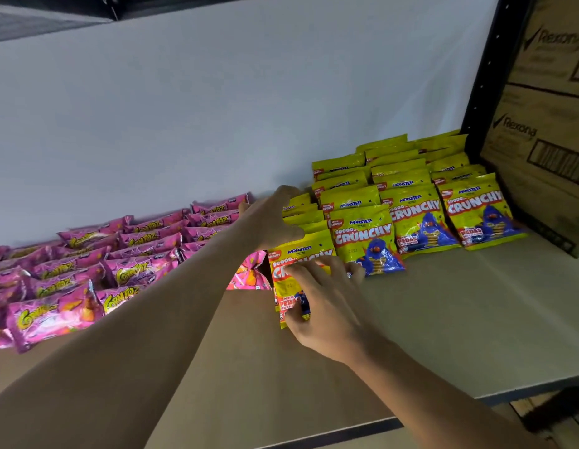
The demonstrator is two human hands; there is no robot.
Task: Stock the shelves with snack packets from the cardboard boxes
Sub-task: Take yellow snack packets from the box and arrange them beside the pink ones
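Now seating front packet (285,281): right grip (327,306) flat on it; left grip (272,222) steadies row (302,218), closure unclear. Next: release.

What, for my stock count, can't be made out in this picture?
Head view:
- Front yellow packet: lower print covered by the right hand.
- Yellow packets behind the left hand: number hidden.
- Pink packets: row cut off by the left edge.
- Cardboard box: cut off by the right edge.
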